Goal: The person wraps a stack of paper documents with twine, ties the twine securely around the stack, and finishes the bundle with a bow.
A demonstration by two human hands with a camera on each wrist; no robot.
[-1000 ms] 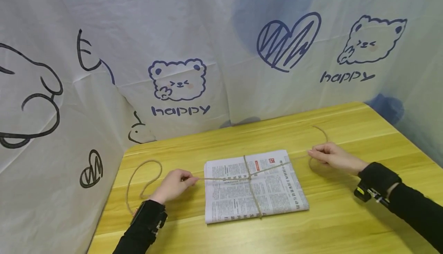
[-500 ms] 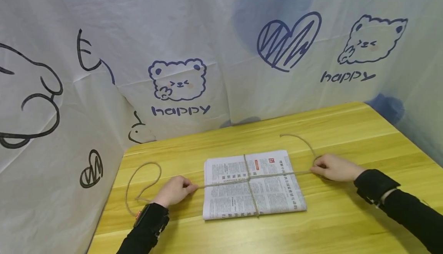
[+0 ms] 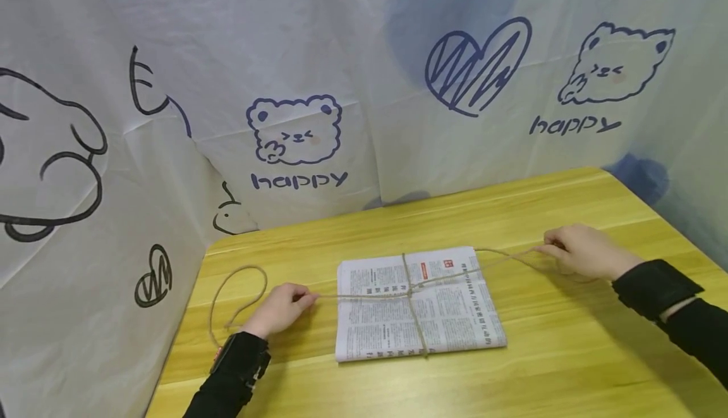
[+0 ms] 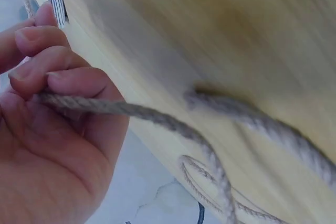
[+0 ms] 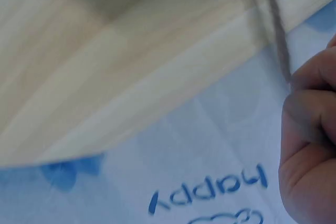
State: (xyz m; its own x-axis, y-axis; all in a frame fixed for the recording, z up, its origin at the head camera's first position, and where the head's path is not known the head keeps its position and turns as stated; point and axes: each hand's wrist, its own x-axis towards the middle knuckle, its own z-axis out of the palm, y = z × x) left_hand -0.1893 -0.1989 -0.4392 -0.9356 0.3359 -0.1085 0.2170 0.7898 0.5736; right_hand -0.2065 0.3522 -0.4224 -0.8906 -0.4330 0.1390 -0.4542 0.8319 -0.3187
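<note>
A folded stack of newspaper (image 3: 375,329) lies on the wooden table, with twine (image 3: 419,329) running across it front to back and crossing near its middle. Left of the stack, my left hand (image 3: 279,310) pinches one end of the twine, drawn nearly straight from the crossing. In the left wrist view the fingers curl over the twine (image 4: 105,106), and its tail trails out of the palm. My right hand (image 3: 588,252) pinches the other end, off to the right of the stack and above the table. In the right wrist view twine (image 5: 278,30) leads up to the curled fingers.
The yellow wooden table (image 3: 455,386) runs back to a white cloth (image 3: 370,57) printed with bears and hearts, which also hangs along the left. A loose loop of twine (image 3: 213,298) lies on the table beside the left wrist.
My right hand has gone right and up after dipping lower half a second ago. The right tail of twine has swung toward the stack's back right corner. The left hand shifted slightly, still pinching.
</note>
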